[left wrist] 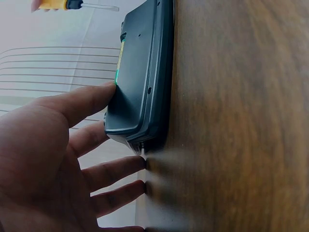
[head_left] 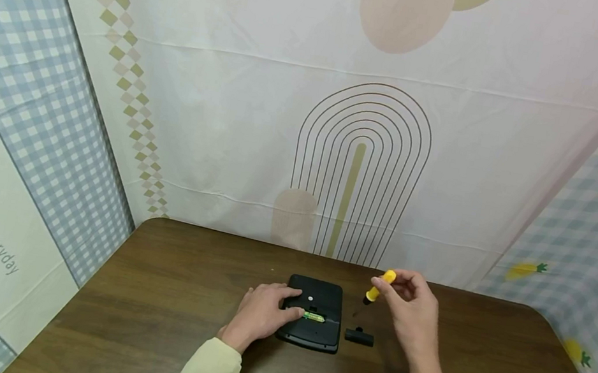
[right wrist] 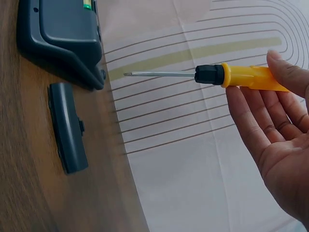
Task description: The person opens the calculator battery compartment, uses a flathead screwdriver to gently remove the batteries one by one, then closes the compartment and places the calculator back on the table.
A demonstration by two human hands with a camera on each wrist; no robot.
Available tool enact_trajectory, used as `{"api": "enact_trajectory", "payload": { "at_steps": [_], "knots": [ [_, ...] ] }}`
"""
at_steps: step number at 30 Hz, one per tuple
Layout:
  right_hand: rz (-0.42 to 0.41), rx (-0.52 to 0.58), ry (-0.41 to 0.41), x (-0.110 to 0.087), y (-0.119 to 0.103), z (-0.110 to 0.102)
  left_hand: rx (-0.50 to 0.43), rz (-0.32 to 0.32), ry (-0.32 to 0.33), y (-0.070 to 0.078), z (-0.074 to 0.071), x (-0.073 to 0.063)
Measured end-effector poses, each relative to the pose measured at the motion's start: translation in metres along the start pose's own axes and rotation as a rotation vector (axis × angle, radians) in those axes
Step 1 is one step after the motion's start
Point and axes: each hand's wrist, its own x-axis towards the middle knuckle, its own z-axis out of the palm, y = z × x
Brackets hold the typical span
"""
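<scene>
A flat black device (head_left: 314,337) lies on the table, its underside up, with a green battery (head_left: 313,317) in an uncovered slot. My left hand (head_left: 264,311) rests at its left side; the thumb touches it beside the battery, the index finger lies on it, and the other fingertips reach the tabletop. My right hand (head_left: 415,313) holds a screwdriver (right wrist: 251,77) by its yellow handle, between thumb and fingers. The metal shaft (right wrist: 161,74) points down, above the table and apart from the device. A small black battery cover (head_left: 359,337) lies to the device's right.
The brown wooden table (head_left: 165,302) has rounded far corners. A pale patterned cloth (head_left: 225,137) hangs behind its far edge, and checked cloths (head_left: 584,255) hang at the sides.
</scene>
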Motion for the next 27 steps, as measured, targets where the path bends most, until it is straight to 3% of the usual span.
{"api": "enact_trajectory", "payload": {
  "at_steps": [27],
  "knots": [
    [-0.054, 0.050, -0.087, -0.005, -0.012, 0.024, 0.004, -0.002, 0.003, 0.000, 0.001, 0.000]
  ]
}}
